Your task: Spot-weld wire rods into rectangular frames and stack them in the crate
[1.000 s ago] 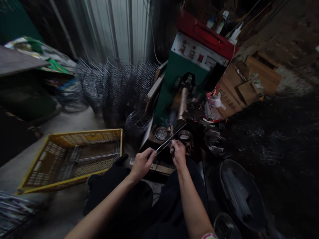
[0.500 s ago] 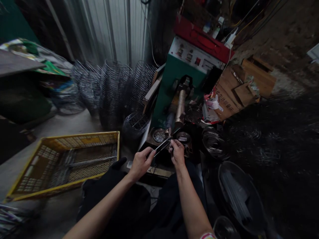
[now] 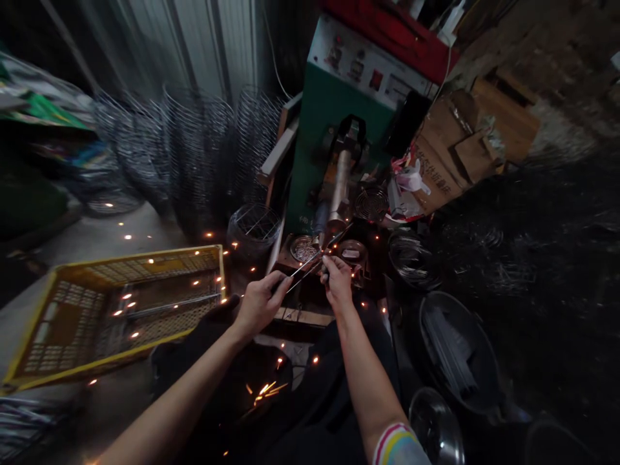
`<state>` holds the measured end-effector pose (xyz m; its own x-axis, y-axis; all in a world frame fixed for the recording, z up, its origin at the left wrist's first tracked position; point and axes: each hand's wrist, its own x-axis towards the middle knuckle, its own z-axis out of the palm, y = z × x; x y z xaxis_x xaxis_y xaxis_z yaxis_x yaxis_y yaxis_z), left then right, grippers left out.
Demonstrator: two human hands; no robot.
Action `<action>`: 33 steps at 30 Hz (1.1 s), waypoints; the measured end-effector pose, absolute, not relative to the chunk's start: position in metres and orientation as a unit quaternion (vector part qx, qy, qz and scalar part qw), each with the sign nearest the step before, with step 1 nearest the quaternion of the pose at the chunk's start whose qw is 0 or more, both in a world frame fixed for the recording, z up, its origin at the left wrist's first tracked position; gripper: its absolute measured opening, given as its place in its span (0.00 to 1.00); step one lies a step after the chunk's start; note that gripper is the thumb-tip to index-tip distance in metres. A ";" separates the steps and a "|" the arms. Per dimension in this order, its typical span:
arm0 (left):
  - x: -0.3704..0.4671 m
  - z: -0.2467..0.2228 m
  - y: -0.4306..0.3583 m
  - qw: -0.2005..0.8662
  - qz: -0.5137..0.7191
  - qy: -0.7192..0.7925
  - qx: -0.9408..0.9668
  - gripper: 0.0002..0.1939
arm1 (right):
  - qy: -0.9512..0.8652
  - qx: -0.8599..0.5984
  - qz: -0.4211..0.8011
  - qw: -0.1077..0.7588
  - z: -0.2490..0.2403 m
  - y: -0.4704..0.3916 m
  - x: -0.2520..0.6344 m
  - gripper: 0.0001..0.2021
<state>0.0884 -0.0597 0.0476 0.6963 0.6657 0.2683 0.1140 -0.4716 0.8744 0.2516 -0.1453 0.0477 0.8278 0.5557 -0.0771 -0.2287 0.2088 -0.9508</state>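
Note:
My left hand [image 3: 259,303] is closed on the near end of a thin metal rod piece [image 3: 304,265], which seems to have two parallel lengths. Its far end reaches the electrode tips of a green spot welder [image 3: 349,90], under the thick cylindrical arm [image 3: 340,184]. Close to those tips, my right hand [image 3: 336,281] is pinched shut; what its fingers hold is too small to make out. A round dish of small metal bits [image 3: 304,248] sits left of the tips, and another dish [image 3: 352,250] sits to their right.
Glowing sparks [image 3: 266,391] are scattered over my lap, the floor and the yellow crate [image 3: 140,258], which holds metal rods. Stacked wire baskets [image 3: 194,148] stand behind it. At right are a cardboard box [image 3: 443,155], wire coils [image 3: 411,261] and a tub of grey strips [image 3: 450,349].
Sparks have burst out from the welder and spread across the scene. Both hands keep their grips at the electrode tips. The view has shifted slightly.

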 end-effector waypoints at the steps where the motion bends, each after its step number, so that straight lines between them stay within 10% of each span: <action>1: 0.089 0.047 -0.057 0.460 0.302 0.238 0.800 0.17 | -0.143 -0.577 0.254 0.763 0.048 -0.145 0.252 0.15; 33: 0.119 0.050 -0.045 0.420 0.326 0.186 0.826 0.15 | -0.071 -0.510 0.315 0.797 0.053 -0.142 0.273 0.15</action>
<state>0.1191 -0.0450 0.0498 0.7188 0.5804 0.3827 0.0330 -0.5783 0.8151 0.2730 -0.1415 0.0530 0.7915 0.5746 -0.2081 -0.4296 0.2811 -0.8581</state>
